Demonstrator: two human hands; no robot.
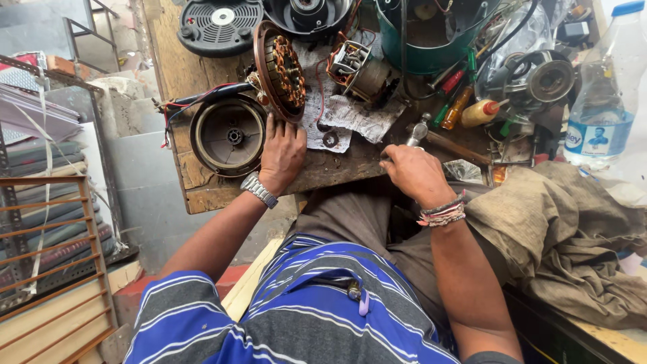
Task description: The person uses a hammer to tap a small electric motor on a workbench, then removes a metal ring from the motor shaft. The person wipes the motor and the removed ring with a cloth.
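**Stator steadied, hammer in the other hand**

The left hand point(282, 154) lies flat on the bench point(202, 189), fingers spread and pressed down, its fingertips touching the lower edge of the stator point(280, 71). The stator stands tilted on its rim, copper windings facing right, leaning over the round motor cover point(228, 135) that lies open side up just left of the hand. Red and black wires point(195, 98) run from the stator off to the left edge of the bench.

The right hand point(414, 172) is closed in a fist around the handle of a hammer point(418, 131); the metal head pokes up past the knuckles, near a scrap of dirty paper point(350, 111) and a small washer point(330, 138).

Farther out lie a small motor point(360, 71), a green housing point(424, 37), a black grille point(219, 23), screwdrivers point(455, 94), a squeeze bottle point(482, 111) and a plastic water bottle point(603, 94). A brown cloth point(566, 229) is heaped at the right.

Risks, as I judge them: the stator rests only on its edge, held by fingertips, so a slip of the left hand could let it roll or drop onto the cover and nick the windings. A hammer blow close to those fingers could catch them, or crack the stator's thin rim. The loose wires could snag on the bench corner and pull at their joints. The washer sits free and could bounce off the crowded bench.
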